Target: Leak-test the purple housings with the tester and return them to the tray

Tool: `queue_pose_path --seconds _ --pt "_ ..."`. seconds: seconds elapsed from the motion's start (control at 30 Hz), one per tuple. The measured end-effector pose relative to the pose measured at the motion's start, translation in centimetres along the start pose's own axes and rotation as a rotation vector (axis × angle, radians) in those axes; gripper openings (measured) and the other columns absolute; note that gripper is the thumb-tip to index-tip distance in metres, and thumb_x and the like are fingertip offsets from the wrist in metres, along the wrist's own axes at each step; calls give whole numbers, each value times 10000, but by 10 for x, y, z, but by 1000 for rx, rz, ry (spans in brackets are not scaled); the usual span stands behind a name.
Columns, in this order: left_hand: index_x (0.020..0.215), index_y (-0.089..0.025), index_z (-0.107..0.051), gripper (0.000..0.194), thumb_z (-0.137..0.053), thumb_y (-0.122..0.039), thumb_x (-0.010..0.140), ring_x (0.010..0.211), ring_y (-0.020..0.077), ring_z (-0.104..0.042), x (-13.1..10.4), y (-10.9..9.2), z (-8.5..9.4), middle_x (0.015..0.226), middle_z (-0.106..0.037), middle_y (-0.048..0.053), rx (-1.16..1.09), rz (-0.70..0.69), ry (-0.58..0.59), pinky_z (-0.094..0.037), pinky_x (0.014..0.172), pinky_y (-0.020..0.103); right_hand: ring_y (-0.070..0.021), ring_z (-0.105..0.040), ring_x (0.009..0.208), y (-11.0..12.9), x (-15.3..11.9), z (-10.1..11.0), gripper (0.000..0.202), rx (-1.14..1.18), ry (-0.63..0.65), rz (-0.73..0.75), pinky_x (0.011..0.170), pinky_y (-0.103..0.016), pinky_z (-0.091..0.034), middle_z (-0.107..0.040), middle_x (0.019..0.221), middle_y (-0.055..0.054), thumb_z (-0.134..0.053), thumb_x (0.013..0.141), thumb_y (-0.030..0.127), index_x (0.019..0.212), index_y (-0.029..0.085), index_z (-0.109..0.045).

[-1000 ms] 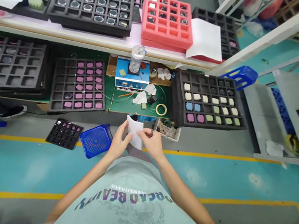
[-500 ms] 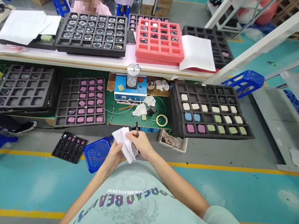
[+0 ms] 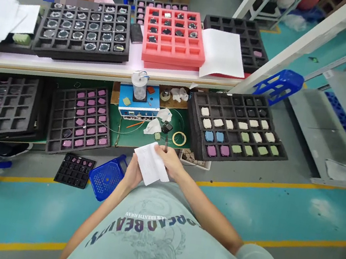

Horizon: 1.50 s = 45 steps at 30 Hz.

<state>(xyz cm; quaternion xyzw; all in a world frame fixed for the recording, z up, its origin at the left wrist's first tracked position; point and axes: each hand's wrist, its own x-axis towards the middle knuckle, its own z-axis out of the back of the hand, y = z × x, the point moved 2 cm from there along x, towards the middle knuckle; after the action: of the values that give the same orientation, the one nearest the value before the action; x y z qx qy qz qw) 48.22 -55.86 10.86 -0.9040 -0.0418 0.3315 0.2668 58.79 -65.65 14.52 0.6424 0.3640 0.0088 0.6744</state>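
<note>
Worktop beyond; paper left of pen.
Left hand: fingers clamp paper. Right hand: fingers clamp pen, axis toward worktop.

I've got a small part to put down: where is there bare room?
On the bench, a small green patch lies between the purple-filled tray and the paper, nearer than the orange stick. The teal floor beyond the right arm, between the yellow lines, has wide bare room. Crowded: around the blue machine, and the upper shelf around the red tray.
</note>
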Motion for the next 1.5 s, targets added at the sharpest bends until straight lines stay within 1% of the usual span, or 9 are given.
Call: queue_pose_path --seconds 0.2,0.37,0.47,0.8,0.93,1.03,1.17,1.33,1.5 --pt "1134 -109 -678 385 -675 -383 863 1227 350 -644 36 12 1 1176 -738 187 148 2 -127 -462 1109 495 -95 -376 564 21 24 50 533 -58 -195 88 520 -239 -292 -474 584 47 -804 560 650 622 187 -546" --pt "1135 -114 -644 371 -500 -403 951 1215 350 -650 52 -5 44 1197 -716 219 379 -105 -362 -495 1053 518 -98 -379 583 44 43 125 491 -18 -512 167 528 -246 -297 -473 612 54 -747 623 630 690 202 -516" --pt "1177 -141 -644 354 -568 -370 917 1369 361 -523 63 -18 64 1308 -666 205 602 -192 -452 -411 1128 525 -85 -376 520 42 43 139 459 59 -539 133 470 -232 -282 -472 608 72 -755 642 580 806 203 -550" --pt "1404 -71 -540 597 -626 -192 826 1583 314 -16 153 -34 55 1657 -230 234 1052 -270 -95 40 1246 531 -16 -182 407 -11 -16 84 470 231 -357 -92 325 -144 -157 -317 563 130 -853 577 481 825 217 -554" --pt "1302 -118 -622 500 -627 -387 880 1520 330 -293 127 -28 79 1531 -477 225 926 -235 -57 -198 1235 504 -19 -178 403 -42 -9 39 510 215 -264 -153 319 -146 -165 -279 564 133 -849 570 521 766 232 -479" --pt "1213 -98 -655 592 -407 -575 966 1140 345 -664 91 -11 111 1183 -705 246 774 -154 -104 -503 986 535 -22 -195 402 -76 15 0 523 174 -224 -178 334 -153 -186 -285 565 134 -832 593 565 791 232 -482" --pt "1208 -106 -647 569 -642 -544 845 878 283 -713 72 5 148 1069 -734 191 639 -138 -195 -574 786 422 -34 -221 399 -124 45 -31 515 88 -254 -196 349 -178 -207 -322 557 133 -803 629 586 874 223 -530" --pt "1096 -165 -711 393 -759 -163 706 1040 316 -663 127 -17 161 1093 -720 134 716 -253 -293 -455 1044 474 -60 -313 423 -154 47 -17 489 -56 -404 -143 375 -205 -259 -561 655 59 -693 727 611 971 218 -533" --pt "1219 -191 -679 505 -706 -70 730 1369 375 -454 174 -39 161 1357 -623 141 832 -378 -313 -203 1223 497 -123 -525 520 -172 41 20 531 -147 -443 -96 445 -246 -430 -638 752 -27 -497 800 723 883 204 -575"
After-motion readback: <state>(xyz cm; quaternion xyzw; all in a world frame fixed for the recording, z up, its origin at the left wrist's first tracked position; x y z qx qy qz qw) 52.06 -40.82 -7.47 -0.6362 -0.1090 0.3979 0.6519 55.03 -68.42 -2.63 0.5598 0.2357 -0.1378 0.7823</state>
